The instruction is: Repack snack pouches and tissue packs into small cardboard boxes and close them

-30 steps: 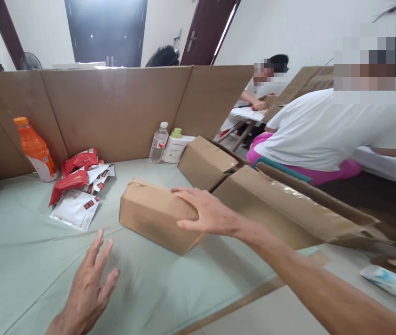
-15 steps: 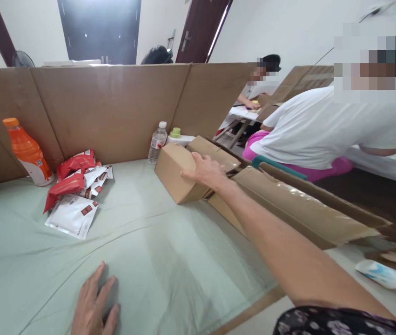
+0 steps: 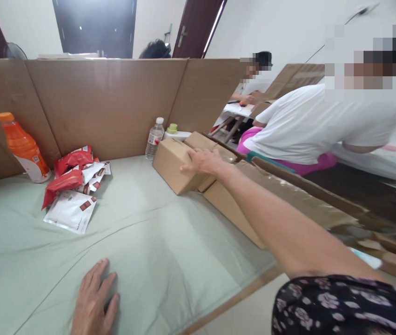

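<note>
At the right side of the table, my right hand [image 3: 203, 163] grips a small plain cardboard box [image 3: 171, 165], with its fingers over the top and its thumb on the near side. A longer cardboard box [image 3: 232, 211] lies right behind it along the table's right edge, partly hidden under my forearm. My left hand [image 3: 95, 298] rests flat on the green table cover [image 3: 142, 260] near the front, fingers apart and holding nothing. Just behind the small box stand a clear water bottle [image 3: 154, 139] and a white bottle with a green cap [image 3: 172, 130].
An orange drink bottle [image 3: 25, 149] stands at the back left beside red packets [image 3: 67, 179] and white packets [image 3: 72, 211]. A cardboard screen [image 3: 110, 107] closes off the back. A person in a white shirt [image 3: 298, 125] sits to the right, and another person works farther back.
The small box has shifted slightly back under my right hand, and more of the longer box's near side shows. My view has moved a little. My left hand stays in place.
</note>
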The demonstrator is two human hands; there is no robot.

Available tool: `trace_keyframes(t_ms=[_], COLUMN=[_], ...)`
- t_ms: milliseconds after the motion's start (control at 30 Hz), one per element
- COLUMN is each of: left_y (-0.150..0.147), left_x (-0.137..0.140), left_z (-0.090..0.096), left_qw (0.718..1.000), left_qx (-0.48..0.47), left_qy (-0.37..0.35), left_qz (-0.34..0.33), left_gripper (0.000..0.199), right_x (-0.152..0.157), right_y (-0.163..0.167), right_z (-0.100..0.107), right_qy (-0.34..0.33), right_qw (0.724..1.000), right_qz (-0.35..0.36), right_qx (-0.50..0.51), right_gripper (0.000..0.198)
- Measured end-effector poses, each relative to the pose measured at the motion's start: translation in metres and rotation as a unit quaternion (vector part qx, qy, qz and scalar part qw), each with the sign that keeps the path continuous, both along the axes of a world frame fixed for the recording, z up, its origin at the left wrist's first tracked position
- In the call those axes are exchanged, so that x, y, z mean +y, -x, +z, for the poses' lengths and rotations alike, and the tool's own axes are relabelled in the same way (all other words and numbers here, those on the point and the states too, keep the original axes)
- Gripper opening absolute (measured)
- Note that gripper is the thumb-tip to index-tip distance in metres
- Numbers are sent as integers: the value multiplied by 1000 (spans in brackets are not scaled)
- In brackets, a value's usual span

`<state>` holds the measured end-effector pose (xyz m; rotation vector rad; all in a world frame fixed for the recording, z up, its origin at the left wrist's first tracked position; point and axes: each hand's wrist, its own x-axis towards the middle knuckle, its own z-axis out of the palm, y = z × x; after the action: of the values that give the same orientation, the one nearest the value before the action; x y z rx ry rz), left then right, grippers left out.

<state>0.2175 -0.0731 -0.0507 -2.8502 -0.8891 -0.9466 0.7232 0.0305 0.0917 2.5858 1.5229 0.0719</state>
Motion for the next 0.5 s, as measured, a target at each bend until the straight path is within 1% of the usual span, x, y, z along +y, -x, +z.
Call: trace_keyframes(t_ms=[133, 267, 333, 400, 500], left_y=[-2, 0, 1, 1, 1], left_x=[0, 0, 1, 2, 5], left_z=[1, 1, 1, 1, 1], left_qw=[1000, 1000, 1000, 1000, 1000], left_qx=[-2, 2, -1, -4, -9], left_qy=[-1, -1, -2, -5, -16], left_qz=[2, 2, 0, -3, -8], left_gripper=[25, 25, 25, 25, 26], right_x=[0, -7, -12, -18, -29], right_y=[-5, 1, 5, 4, -10], right_z=[9, 8, 7, 12, 26], right_qy=[25, 14, -12, -53, -147], right_qw=[999, 999, 999, 998, 989], right_qz=[11, 26, 31, 23, -30], right_qx=[27, 41, 41, 35, 15], right_gripper=[61, 56, 55, 55, 59])
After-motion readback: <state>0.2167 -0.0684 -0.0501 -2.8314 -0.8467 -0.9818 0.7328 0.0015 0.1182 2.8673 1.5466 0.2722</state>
